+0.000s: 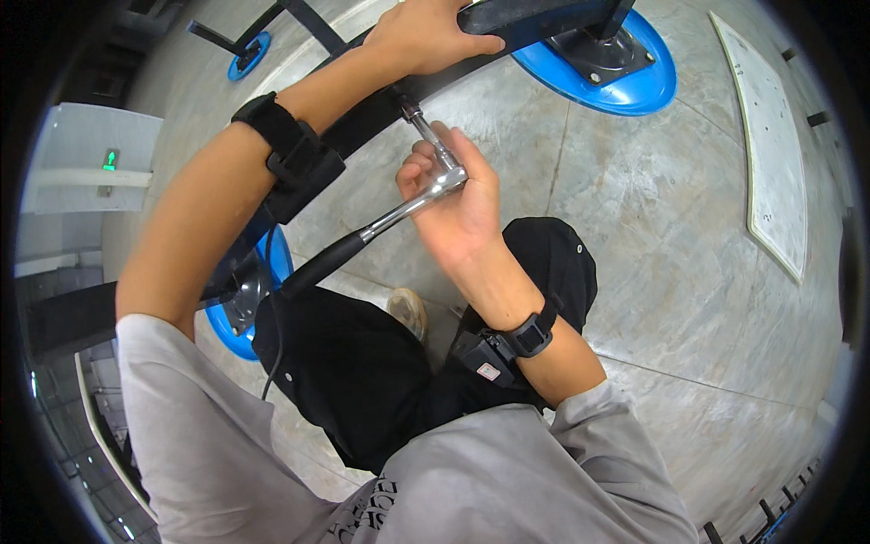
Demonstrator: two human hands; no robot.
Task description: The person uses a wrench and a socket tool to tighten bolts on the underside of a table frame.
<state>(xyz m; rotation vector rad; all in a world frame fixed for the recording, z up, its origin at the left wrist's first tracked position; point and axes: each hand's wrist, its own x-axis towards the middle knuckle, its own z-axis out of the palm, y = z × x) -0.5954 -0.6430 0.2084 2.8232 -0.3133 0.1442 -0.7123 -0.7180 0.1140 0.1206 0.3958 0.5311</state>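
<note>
My left hand (419,38) lies over a black metal beam (367,131), its thumb stretched along the near side and its fingers going over the far side, partly hidden. Below the beam, my right hand (458,204) is palm up, fingers curled around the head and extension of a ratchet wrench (390,219). The extension, with a socket (411,111) at its tip, meets the beam's underside; the fastener there is hidden. The black grip of the wrench slants down to the left toward my knee and is in no hand.
Blue round discs (648,86) with black plates sit under the frame's ends. A pale board (766,145) lies on the grey floor (652,236) at right. A white cabinet-like block (91,150) stands at left. A thin black cable (275,344) hangs by my left knee.
</note>
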